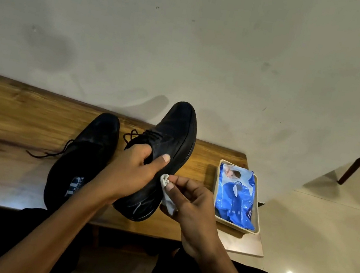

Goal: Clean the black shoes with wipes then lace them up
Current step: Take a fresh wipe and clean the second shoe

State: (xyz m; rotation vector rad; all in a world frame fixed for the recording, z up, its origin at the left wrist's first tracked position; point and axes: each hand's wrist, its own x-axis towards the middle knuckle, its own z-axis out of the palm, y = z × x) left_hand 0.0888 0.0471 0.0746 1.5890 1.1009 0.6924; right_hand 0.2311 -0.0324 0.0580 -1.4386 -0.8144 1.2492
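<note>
Two black lace-up shoes are on a wooden bench [12, 108]. The left shoe [83, 156] lies flat with its laces loose toward the left. My left hand [137, 172] grips the right shoe [174, 133] around its opening, tilting it with the toe raised toward the wall. My right hand [189, 200] pinches a crumpled white wipe [167, 196] against the shoe's outer side near the heel.
A blue pack of wipes [236, 193] sits in a cream tray [251, 230] at the bench's right end. A stained wall stands right behind the bench. Tiled floor and a wooden furniture leg [357, 166] are to the right. My dark-trousered knees are below.
</note>
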